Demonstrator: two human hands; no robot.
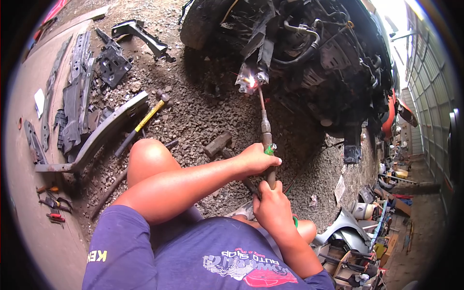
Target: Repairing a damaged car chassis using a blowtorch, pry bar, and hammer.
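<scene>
The right hand [273, 200] wraps a long, brownish metal torch [266, 126], hiding its rear; farther up, the left hand [258, 158] clasps it too. White glare [250, 82] keeps me from seeing whether its coppery tip [261, 98] touches the crumpled grey metal rail [264, 55] on the stripped, dark car front [333, 57], cut off above.

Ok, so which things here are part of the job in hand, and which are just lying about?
In use:
torch, gripped by the left hand and right hand
metal rail on the vehicle, bright where the torch tip meets it

Apparently just lying about:
yellow-and-black-handled hammer
curved metal beam
red-handled tool
silver body panel
</scene>
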